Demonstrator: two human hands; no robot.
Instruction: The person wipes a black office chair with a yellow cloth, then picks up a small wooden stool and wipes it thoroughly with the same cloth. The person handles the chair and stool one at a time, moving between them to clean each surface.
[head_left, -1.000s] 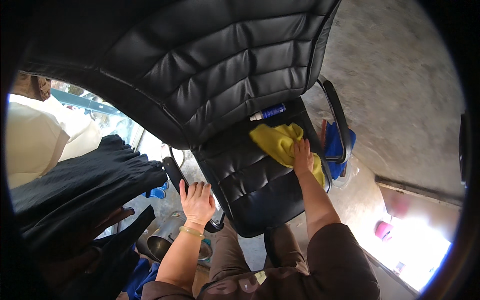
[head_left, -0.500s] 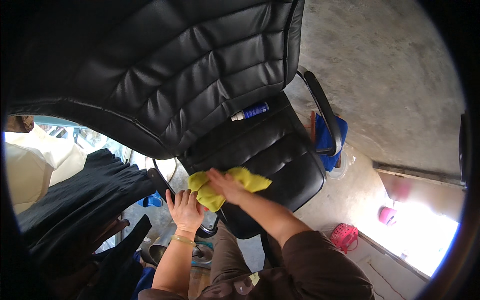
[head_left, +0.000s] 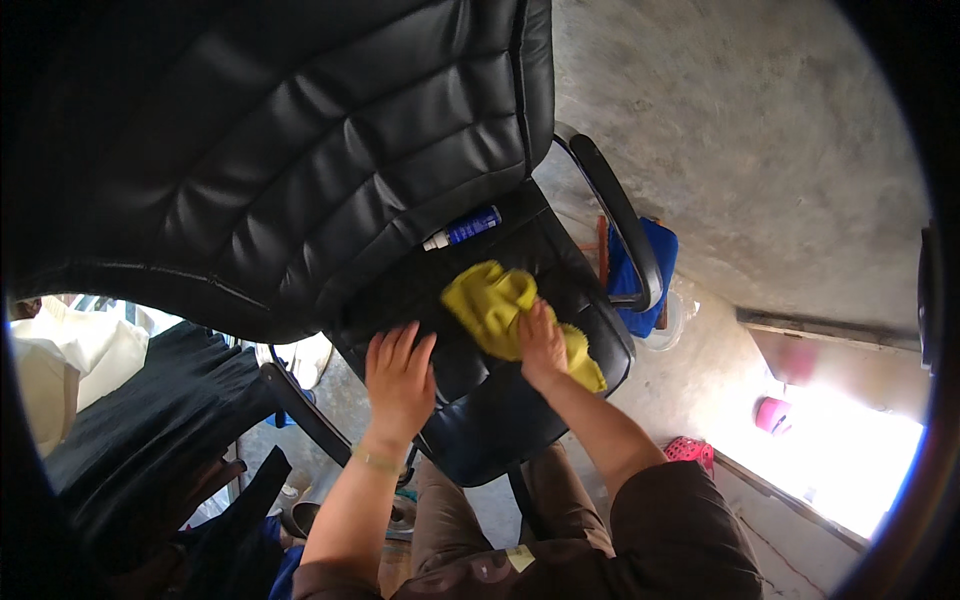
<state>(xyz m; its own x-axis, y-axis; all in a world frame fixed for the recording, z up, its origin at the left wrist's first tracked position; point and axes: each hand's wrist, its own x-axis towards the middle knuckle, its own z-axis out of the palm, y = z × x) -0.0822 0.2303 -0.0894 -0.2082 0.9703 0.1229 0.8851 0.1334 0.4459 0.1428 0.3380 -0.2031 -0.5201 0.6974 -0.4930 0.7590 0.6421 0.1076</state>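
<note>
One cloth (head_left: 484, 308) sits under our half-curled right hand (head_left: 541, 345), held to the seat (head_left: 495, 432); our left hand (head_left: 401, 385) spreads, empty. We do best pressing evenly, cloth flat.

Small print on a blue bottle (head_left: 466, 229), not readable.
The bottle lies on the seat (head_left: 490, 430) of the black chair (head_left: 385, 215), just beside its backrest (head_left: 330, 130); on its label (head_left: 474, 225) there are pale marks, but they are too small for reading.
</note>
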